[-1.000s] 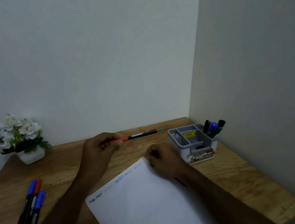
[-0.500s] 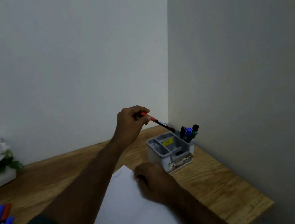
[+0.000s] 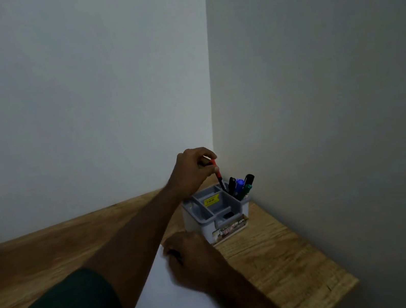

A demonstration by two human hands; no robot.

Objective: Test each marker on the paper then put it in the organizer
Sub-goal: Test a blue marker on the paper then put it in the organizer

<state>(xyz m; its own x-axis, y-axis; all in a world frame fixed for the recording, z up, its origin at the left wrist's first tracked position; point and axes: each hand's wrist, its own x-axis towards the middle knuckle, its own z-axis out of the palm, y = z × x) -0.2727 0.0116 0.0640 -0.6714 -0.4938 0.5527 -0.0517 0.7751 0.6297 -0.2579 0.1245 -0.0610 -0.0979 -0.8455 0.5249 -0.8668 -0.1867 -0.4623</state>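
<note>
Both hands are working near the corner: the left hand (image 3: 194, 172) is pinching an orange-capped marker (image 3: 218, 175) by its top, its dark barrel pointing down into the rear compartment of the grey organizer (image 3: 215, 209), beside the black, blue and green markers (image 3: 241, 187) standing there. The right hand (image 3: 191, 259) is resting, fingers curled, on the white paper (image 3: 168, 307). A yellow sticker (image 3: 211, 201) is sitting inside the organizer, its writing unreadable, and its front label is blurred. Everything is sitting on the wooden worktop (image 3: 289, 260).

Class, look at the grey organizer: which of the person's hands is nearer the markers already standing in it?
Left. The left hand holds the red marker just above the standing markers; the right hand rests on the paper, in front of the organizer.
</note>
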